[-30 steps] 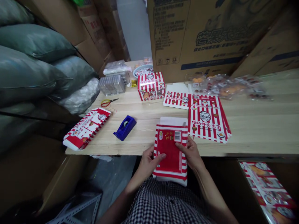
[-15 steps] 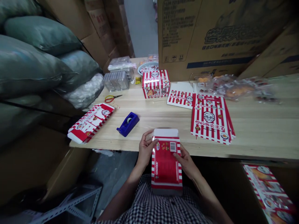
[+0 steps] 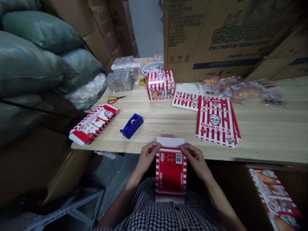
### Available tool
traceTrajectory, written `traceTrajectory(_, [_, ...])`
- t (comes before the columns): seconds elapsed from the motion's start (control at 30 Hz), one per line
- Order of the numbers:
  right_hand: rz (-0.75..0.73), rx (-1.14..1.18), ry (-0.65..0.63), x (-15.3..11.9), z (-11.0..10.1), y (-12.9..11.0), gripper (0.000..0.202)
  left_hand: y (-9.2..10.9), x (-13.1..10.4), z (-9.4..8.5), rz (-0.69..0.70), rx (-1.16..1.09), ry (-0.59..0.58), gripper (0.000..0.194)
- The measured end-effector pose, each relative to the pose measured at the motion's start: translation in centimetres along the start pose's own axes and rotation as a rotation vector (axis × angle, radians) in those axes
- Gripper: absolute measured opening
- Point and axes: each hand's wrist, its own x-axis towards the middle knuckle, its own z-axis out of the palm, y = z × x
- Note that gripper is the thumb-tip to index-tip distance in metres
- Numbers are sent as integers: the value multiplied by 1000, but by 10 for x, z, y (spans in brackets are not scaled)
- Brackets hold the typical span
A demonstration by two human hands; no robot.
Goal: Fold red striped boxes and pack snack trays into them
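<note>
Red-striped carton (image 3: 170,175), long axis pointed bodyward
Its far corners are pinched equally by left hand (image 3: 148,155) and right hand (image 3: 196,158).

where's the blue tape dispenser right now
In the head view, the blue tape dispenser sits on the tabletop left of centre, beyond the left hand and to the right of the left-hand stack of striped cartons.
</note>
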Motion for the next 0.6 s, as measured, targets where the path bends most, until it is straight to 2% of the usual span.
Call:
traceTrajectory(0.07, [30,-33,-66,7,-5,1,24,3,5,-4,42,75,-46,26])
traceTrajectory(0.13, [72,-32,-74,16,-8,7,24,1,12,-7,55,101,-61,26])
traceTrajectory(0.27, [125,23,4,34,-7,29,27,-14,28,-11,-29,46,-83,30])
traceTrajectory(0.4, [114,62,71,35,0,48,27,-30,30,-9,-39,-14,-52,29])
traceTrajectory(0.5, [99,125,142,30,6,54,31,-31,28,-9,-69,-135,-73,53])
traceTrajectory(0.6, [104,209,168,28,7,52,56,-25,30,-10,-127,-191,-142,72])
